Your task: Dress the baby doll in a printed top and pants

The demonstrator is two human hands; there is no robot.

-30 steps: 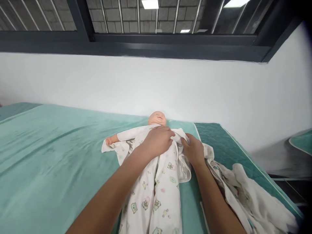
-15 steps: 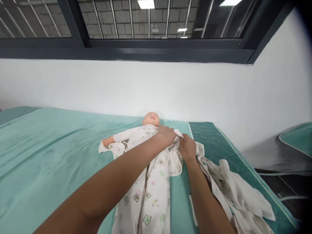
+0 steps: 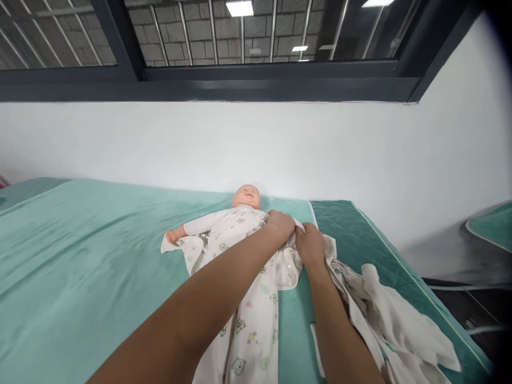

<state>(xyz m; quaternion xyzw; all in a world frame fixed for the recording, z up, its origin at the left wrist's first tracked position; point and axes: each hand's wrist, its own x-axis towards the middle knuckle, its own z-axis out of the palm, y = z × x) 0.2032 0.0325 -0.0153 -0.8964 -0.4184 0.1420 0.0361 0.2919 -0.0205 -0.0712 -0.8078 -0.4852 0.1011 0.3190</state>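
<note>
You're looking across a teal sheet spread flat over the bed, meeting a darker quilted teal mat on the right. A crumpled heap of white cloths lies on that mat. Behind runs a plain white wall, topped by a dark-framed window with metal bars.

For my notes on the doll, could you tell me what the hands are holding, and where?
Both the left hand and right hand grip the printed white garment at the doll's shoulder.
</note>
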